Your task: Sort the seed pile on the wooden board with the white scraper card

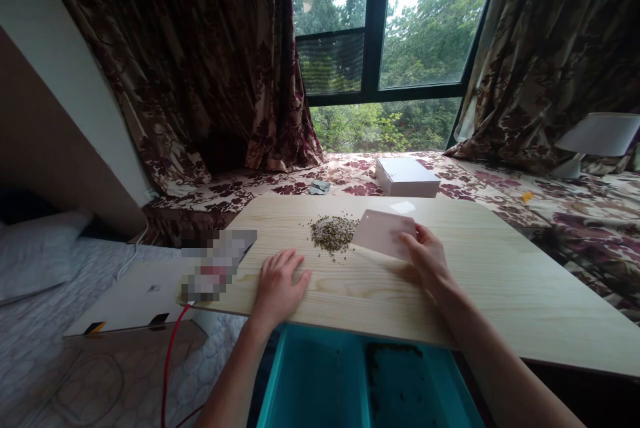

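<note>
A small heap of green beans mixed with white grains (331, 235) lies on the pale wooden tabletop (500, 268), with loose bits scattered round it. My right hand (425, 251) grips a translucent white plastic scraper (383, 231) by its right end. The scraper is tilted, and its left edge reaches the right side of the heap. To the left and nearer to me, my left hand (281, 285) rests flat on the tabletop with its fingers spread, holding nothing. Below the table's near edge sits a teal tub (320, 375) with a divider; dark bits lie in its right compartment.
A blurred-out object (215, 268) lies at the table's left corner, with a red cable (170, 355) running down from it. A white box (407, 178) stands behind the table, near a crumpled cloth (320, 187). A cardboard box (135, 295) lies on the bed at left.
</note>
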`<state>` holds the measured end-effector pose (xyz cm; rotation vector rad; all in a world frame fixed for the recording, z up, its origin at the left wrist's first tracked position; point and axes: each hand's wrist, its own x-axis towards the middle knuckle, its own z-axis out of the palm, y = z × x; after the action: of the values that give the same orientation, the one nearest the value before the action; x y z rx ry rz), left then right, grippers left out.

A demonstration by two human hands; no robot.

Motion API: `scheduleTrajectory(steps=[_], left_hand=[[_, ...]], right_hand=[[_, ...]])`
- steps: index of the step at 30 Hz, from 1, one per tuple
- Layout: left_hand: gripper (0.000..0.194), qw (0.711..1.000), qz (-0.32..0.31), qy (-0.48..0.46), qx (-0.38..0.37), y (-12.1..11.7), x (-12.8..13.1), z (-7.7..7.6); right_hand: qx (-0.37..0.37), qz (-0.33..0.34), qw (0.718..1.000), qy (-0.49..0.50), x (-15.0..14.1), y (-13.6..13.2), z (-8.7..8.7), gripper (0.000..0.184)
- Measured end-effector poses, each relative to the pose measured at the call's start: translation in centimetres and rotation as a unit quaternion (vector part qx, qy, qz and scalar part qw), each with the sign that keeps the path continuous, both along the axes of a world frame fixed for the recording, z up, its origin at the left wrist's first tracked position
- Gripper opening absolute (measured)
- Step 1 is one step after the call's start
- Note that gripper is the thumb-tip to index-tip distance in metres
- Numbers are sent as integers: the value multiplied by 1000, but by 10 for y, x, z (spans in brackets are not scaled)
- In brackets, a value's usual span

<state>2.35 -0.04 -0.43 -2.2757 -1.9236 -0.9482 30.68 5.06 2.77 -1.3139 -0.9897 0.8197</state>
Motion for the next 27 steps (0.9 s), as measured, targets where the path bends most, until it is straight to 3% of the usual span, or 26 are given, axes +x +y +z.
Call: scheduleTrajectory(steps=[10, 27], left_hand=[[26, 1000, -3, 3, 7, 0, 1, 1], [25, 1000, 4, -5, 16, 0, 2, -2]], right_hand=[[-14, -28, 999, -21, 3, 2, -2, 38], [8, -2, 1000, -22, 3, 2, -2, 35]])
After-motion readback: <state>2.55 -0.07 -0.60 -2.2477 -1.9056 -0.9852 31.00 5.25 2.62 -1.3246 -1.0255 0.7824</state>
